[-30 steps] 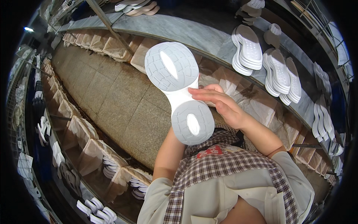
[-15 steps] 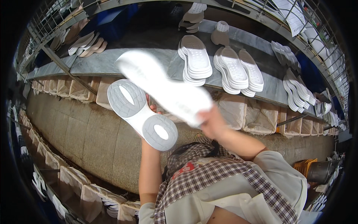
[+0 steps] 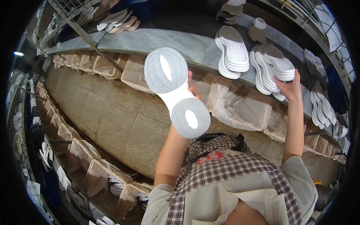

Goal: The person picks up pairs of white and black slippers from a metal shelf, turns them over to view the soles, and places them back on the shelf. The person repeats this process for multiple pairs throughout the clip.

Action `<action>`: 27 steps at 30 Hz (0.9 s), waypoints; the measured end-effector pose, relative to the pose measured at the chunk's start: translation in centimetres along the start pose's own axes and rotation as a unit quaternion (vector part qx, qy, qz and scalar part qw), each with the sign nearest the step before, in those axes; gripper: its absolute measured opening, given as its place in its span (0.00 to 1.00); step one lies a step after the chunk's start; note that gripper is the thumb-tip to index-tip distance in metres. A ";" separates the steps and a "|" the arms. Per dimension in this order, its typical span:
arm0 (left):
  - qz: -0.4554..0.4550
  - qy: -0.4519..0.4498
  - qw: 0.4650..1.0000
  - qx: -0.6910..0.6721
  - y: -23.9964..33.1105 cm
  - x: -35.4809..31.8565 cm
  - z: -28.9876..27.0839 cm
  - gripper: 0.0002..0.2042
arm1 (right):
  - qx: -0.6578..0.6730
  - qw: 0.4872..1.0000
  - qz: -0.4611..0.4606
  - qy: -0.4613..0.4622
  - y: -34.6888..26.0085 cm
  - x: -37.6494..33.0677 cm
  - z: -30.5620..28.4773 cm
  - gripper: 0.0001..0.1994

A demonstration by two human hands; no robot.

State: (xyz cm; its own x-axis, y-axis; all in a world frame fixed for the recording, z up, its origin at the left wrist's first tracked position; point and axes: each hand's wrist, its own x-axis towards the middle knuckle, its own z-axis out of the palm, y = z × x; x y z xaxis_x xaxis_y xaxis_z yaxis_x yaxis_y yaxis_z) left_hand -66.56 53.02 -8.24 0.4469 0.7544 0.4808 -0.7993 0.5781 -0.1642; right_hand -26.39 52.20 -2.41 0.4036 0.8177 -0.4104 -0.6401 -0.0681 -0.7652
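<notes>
White shoe sole (image 3: 176,92) upright in the clamped left hand (image 3: 193,90); right hand (image 3: 289,88), fingers apart, against stacked soles (image 3: 275,69).

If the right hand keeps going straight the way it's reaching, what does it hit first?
The right hand already sits at the stack of white soles on the grey shelf; it would likely press into that stack first, though depth is hard to judge.

White shoe sole (image 3: 176,92) held up in the air, tread side facing the camera, tilted diagonally - wide forefoot upper-left, heel lower-right; oval cutout in each end; stack of white soles (image 3: 278,66) lies on the grey shelf - top one touched at its edge.
</notes>
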 end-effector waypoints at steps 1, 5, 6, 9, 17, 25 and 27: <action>0.001 0.000 1.000 0.001 0.0 0.1 0.2 0.28 | -0.040 0.999 -0.016 -0.019 -0.3 0.1 -0.3 0.29; -0.011 -0.019 1.000 -0.003 -0.1 0.3 0.2 0.29 | -0.164 0.983 -0.070 -0.032 -0.7 0.3 -1.2 0.29; -0.011 -0.022 1.000 0.001 -0.1 0.2 0.2 0.29 | -0.184 0.978 -0.083 -0.042 -0.6 0.4 -1.4 0.28; 0.001 -0.016 1.000 0.015 -0.2 -0.1 0.0 0.30 | -0.286 0.939 -0.188 0.016 -0.2 0.9 -2.1 0.23; 0.063 0.066 0.993 0.068 -1.2 -0.2 -1.1 0.29 | -0.533 0.821 -0.199 0.043 -0.6 1.6 -3.9 0.21; 0.043 0.075 0.988 0.132 -2.7 0.7 -1.8 0.29 | -0.266 0.772 -0.578 0.000 3.0 -6.6 -0.7 0.15; 0.012 0.106 0.969 0.221 -4.0 1.1 -1.8 0.29 | -0.350 0.732 -0.572 -0.122 5.8 -10.1 1.1 0.16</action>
State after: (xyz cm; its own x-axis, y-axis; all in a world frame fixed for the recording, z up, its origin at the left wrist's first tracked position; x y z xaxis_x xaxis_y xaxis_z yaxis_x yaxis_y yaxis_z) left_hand -62.19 52.07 -8.62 0.4608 0.8403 0.2856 -0.8838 0.4048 0.2348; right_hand -34.89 44.23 -2.16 0.2308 0.6399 0.7330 0.5521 0.5342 -0.6402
